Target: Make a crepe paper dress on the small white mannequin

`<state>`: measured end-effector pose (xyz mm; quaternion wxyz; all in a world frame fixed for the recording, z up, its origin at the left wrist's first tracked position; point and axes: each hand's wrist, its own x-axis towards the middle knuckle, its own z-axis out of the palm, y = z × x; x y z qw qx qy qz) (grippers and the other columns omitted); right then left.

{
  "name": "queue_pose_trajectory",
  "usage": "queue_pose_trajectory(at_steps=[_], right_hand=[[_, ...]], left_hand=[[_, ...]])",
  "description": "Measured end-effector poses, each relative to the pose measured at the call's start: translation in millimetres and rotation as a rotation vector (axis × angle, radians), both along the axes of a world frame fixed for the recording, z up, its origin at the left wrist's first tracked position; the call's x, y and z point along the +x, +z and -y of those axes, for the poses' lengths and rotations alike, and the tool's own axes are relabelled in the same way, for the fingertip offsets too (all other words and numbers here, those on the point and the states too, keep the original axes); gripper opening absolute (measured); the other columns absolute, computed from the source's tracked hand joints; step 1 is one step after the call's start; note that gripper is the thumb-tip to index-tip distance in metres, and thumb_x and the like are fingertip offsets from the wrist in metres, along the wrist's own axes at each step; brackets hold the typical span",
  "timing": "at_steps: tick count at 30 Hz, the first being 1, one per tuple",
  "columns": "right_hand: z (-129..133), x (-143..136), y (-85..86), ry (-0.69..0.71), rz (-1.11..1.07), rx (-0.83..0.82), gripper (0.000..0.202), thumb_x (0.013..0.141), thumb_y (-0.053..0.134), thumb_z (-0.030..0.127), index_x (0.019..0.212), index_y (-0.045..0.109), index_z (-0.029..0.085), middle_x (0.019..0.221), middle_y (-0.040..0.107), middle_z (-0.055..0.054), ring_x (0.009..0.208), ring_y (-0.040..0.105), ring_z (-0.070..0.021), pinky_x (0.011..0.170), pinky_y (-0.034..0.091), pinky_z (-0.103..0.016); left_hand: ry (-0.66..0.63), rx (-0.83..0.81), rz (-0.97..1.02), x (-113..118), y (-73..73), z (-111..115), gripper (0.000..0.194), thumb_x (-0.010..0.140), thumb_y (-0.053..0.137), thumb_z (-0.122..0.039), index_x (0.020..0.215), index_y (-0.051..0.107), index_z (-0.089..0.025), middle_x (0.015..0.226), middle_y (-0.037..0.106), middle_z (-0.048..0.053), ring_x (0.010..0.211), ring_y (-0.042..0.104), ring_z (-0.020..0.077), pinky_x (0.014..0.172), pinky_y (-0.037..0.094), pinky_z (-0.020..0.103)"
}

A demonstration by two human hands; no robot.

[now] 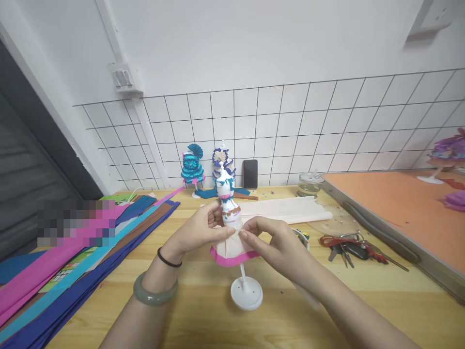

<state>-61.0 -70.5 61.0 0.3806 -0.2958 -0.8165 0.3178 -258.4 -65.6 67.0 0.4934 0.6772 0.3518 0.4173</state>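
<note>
A small white dress form (225, 190) with patches of blue, pink and brown stands upright on a round white base (246, 293). Around its lower part hangs a pale pink paper skirt (232, 245) with a bright pink band along its hem. My left hand (203, 225) wraps round the form's left side, its thumb pressed on the skirt's top edge. From the right, my right hand (278, 240) pinches the same edge between thumb and fingers. Both thumbs are close together at the front.
Coloured paper strips (83, 261) cover the left side. Decorated forms (192, 167) and a phone (250, 174) stand by the wall. Rightward are pale paper (286, 209), a glass cup (309, 185), keys (348, 252) and an orange board (395, 208).
</note>
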Motion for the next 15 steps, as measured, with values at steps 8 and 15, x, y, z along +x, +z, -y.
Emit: queue_pose_trajectory(at_steps=[8, 15], right_hand=[[-2.9, 3.4, -1.1, -0.005, 0.025, -0.076, 0.017, 0.087, 0.048, 0.03, 0.076, 0.056, 0.019, 0.067, 0.057, 0.002, 0.062, 0.051, -0.011, 0.055, 0.04, -0.022], [-5.3, 2.1, -2.0, -0.021, 0.042, -0.098, 0.017, 0.086, 0.049, 0.029, 0.074, 0.056, 0.018, 0.066, 0.057, 0.002, 0.06, 0.052, -0.0111, 0.054, 0.04, -0.022]], left_hand=[[-0.082, -0.04, 0.045, 5.6, 1.8, 2.3, 0.041, 0.074, 0.065, -0.02, 0.112, 0.05, -0.014, 0.118, 0.055, 0.011, 0.111, 0.051, 0.0249, 0.093, 0.041, 0.037], [-0.18, -0.109, 0.114, 6.2, -2.7, 0.6, 0.046, 0.069, 0.069, -0.016, 0.111, 0.05, -0.015, 0.115, 0.056, 0.011, 0.11, 0.051, 0.0256, 0.09, 0.042, 0.038]])
